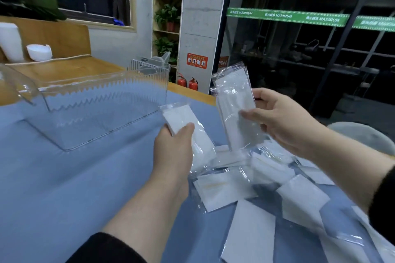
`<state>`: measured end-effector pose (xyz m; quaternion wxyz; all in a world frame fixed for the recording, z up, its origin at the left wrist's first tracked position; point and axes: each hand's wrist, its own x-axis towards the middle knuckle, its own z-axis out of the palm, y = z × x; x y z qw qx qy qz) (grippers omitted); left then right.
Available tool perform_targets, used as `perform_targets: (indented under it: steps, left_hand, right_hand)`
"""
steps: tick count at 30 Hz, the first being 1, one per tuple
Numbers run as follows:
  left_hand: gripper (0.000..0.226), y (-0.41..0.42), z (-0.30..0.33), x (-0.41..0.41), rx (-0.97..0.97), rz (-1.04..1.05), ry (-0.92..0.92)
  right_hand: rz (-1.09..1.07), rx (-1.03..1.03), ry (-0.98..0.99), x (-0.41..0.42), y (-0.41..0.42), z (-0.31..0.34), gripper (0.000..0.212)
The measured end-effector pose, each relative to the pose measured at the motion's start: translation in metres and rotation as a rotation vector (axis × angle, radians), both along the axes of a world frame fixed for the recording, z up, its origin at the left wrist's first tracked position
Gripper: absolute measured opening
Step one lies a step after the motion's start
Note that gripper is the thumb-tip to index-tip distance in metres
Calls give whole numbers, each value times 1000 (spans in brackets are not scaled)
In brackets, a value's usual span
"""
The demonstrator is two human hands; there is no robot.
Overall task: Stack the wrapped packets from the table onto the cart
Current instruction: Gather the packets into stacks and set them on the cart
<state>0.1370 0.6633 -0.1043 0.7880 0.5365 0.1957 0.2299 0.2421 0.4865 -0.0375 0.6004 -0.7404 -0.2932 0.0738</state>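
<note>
Above the surface's (64,177) right edge, our left grip (173,147) holds one packet (183,121) and our right grip (282,117) pinches another packet (235,96); more packets (245,188) lie scattered beneath, near a clear bin (96,100).

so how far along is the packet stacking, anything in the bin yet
Done: nothing that shows; the clear bin looks empty. In hand: the left hand grips one packet near the bin, and the right hand holds a second packet upright. Left: a loose pile of packets on the blue table. So it looks barely started.
</note>
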Motion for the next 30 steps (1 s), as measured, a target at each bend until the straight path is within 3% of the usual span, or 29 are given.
perform_targets:
  steps: [3, 5, 7, 9, 12, 15, 20, 24, 26, 30]
  left_hand:
    - [22, -7, 4, -1, -104, -53, 13]
    - [47, -13, 10, -5, -150, -145, 9]
    - [70, -18, 13, -10, -156, -232, 9]
    - [55, -22, 13, -13, -145, -247, -33]
    - [28, -25, 15, -18, -235, -256, -115]
    - [34, -37, 20, -29, -270, -347, -201]
    - [52, -66, 21, -51, -85, -481, -249]
    - [81, -86, 28, -75, 71, -393, -282]
    - [73, -99, 32, -91, 157, -346, -281]
    - [65, -155, 27, -145, 302, -542, -175]
  right_hand:
    - [-3, -71, 31, -22, 16, -27, 36]
    - [-95, -174, -42, -32, 27, -36, 40]
    - [-167, -206, -113, -46, 34, -34, 31]
    - [-165, -194, -156, -62, 35, -31, 16]
    - [-187, -185, -124, -83, 28, -41, 30]
    - [-147, 15, 6, -105, 15, -53, 41]
    - [-257, 161, -51, -144, -17, -45, 30]
    - [-351, -152, -265, -187, -85, -17, 32]
    - [-355, -361, -361, -213, -122, -5, 36]
    - [-339, -686, -416, -255, -183, -5, 45]
